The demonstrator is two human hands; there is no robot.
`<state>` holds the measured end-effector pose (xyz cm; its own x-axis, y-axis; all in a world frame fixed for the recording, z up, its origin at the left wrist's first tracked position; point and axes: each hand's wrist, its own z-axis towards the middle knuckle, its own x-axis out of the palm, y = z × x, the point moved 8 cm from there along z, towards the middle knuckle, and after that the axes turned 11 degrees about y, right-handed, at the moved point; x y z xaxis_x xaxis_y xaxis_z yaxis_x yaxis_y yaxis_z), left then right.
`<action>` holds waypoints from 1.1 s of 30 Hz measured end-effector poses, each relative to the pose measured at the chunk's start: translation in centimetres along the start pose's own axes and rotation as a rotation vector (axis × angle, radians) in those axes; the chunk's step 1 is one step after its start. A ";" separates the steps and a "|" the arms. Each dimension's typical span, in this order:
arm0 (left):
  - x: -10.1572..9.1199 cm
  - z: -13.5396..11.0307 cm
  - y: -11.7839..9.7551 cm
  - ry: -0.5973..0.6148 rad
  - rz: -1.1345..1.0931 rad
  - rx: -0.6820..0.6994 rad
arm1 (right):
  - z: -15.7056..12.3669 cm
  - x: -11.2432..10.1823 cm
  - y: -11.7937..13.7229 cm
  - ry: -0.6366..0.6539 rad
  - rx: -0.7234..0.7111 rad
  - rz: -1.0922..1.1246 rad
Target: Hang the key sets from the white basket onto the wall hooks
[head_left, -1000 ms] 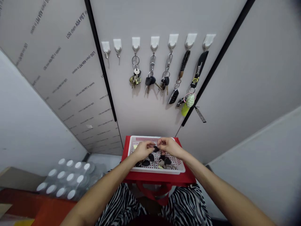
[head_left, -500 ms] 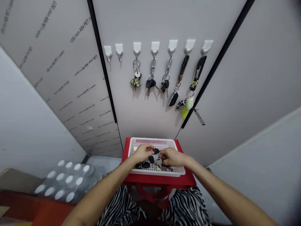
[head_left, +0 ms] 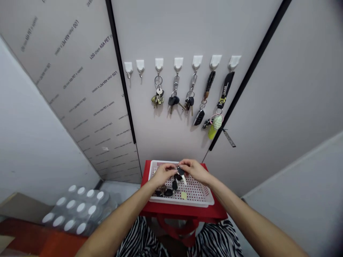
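Both my hands meet over a white perforated tray (head_left: 203,200) that rests on a red stand (head_left: 214,213). My left hand (head_left: 162,174) and my right hand (head_left: 193,169) are closed together on a bunch of keys (head_left: 179,175) with black heads, lifted a little above the tray. More dark keys (head_left: 166,192) and a small yellow tag (head_left: 183,195) lie in the tray. On the wall above, a row of white hooks (head_left: 178,63) runs across; the five on the right carry key bunches, the two on the left (head_left: 134,67) are bare.
A pack of bottles with white caps (head_left: 77,210) lies at lower left beside an orange surface (head_left: 56,242). A black vertical strip (head_left: 122,78) divides the wall panels. My zebra-print trousers (head_left: 214,242) show below the stand.
My right hand dipped into the tray's right side, then rose back to meet the left hand with a key bunch lifted. The view has tilted up slightly.
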<state>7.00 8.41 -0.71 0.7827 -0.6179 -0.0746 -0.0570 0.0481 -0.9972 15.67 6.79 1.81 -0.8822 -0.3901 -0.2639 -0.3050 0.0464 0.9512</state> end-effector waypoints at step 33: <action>-4.8 -1.1 -5.1 -0.153 0.031 0.036 | 2.9 3.3 4.8 0.024 -0.120 -0.002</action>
<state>2.87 10.30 4.70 0.8661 -0.4895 -0.1013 -0.0623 0.0953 -0.9935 10.24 8.36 5.03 -0.8723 -0.4118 -0.2637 -0.2607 -0.0644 0.9633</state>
